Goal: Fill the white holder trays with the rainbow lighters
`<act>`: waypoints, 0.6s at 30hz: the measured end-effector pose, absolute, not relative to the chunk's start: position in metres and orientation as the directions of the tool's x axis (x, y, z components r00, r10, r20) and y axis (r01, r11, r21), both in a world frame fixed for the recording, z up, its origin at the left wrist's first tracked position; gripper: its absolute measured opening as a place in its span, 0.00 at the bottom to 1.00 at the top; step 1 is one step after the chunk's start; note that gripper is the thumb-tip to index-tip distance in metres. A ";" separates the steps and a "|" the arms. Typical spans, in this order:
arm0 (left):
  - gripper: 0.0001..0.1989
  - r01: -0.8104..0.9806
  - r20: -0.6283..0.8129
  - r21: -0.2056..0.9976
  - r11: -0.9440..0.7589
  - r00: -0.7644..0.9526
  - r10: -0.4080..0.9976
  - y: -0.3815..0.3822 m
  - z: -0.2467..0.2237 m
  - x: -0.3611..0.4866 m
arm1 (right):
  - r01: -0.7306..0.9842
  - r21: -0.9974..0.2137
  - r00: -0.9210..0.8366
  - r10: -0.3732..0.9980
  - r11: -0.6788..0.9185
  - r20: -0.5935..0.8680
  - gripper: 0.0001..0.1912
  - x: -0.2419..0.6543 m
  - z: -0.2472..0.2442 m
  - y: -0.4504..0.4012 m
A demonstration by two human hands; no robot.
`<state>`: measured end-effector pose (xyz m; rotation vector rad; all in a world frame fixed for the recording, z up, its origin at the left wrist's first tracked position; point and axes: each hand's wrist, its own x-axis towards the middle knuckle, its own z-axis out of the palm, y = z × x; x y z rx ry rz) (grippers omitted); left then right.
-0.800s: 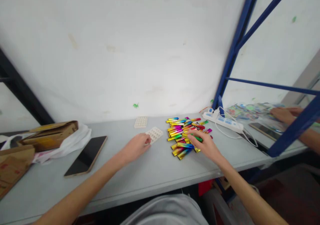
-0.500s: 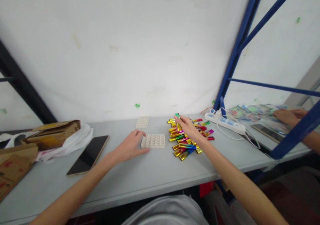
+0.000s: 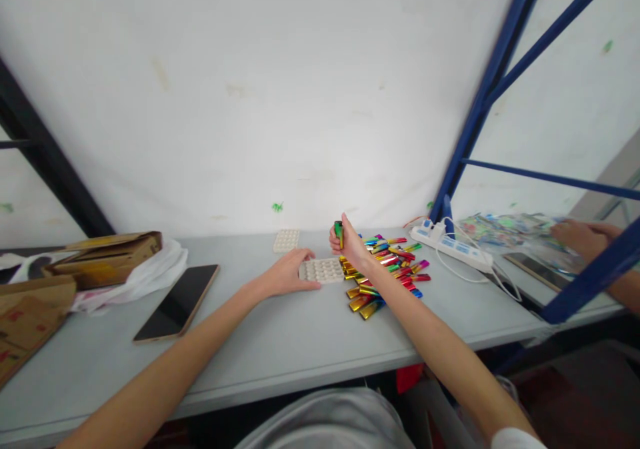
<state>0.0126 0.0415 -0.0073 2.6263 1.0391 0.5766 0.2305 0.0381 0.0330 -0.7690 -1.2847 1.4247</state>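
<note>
My left hand (image 3: 287, 273) spans the left end of a white tray (image 3: 330, 271) with rows of round holes, thumb on the near side and fingers on the far side. Raised just over the tray's right end, my right hand (image 3: 351, 242) is closed around a shiny green-and-gold lighter (image 3: 339, 230), its lower part partly hidden by the fingers. Right of the tray lies a loose pile of shiny lighters (image 3: 400, 262) in gold, red, green, blue and purple. A second white tray (image 3: 286, 240) rests farther back, near the wall.
A dark phone (image 3: 177, 304) lies at left, near cardboard boxes (image 3: 107, 262) and a white plastic bag (image 3: 167, 262). At right, a power strip (image 3: 453, 246) with cables stands beside a blue metal post (image 3: 465, 122). Another person's hand (image 3: 577, 236) is beyond it, near clear plastic packets.
My left hand and the white tray have shifted right, toward the pile. My right hand has moved left with the lighter, from over the pile to the tray's right end.
</note>
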 end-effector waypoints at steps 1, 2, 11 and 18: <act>0.38 0.585 0.280 0.379 -0.717 0.666 0.691 0.040 -0.009 0.010 | -0.269 -0.960 -0.271 0.951 0.073 0.149 0.34 0.230 0.030 0.037; 0.42 0.581 0.291 0.380 -0.719 0.663 0.690 0.038 -0.010 0.006 | -0.261 -0.963 -0.261 0.956 0.060 0.130 0.34 0.230 0.026 0.036; 0.39 0.660 0.232 0.377 -0.650 0.612 0.756 0.042 -0.007 -0.020 | -0.100 -0.992 -0.130 0.988 0.074 0.087 0.23 0.218 0.011 0.024; 0.38 0.635 0.228 0.382 -0.671 0.639 0.734 0.044 -0.007 -0.022 | -0.087 -0.995 -0.102 0.993 0.047 0.056 0.25 0.218 0.010 0.023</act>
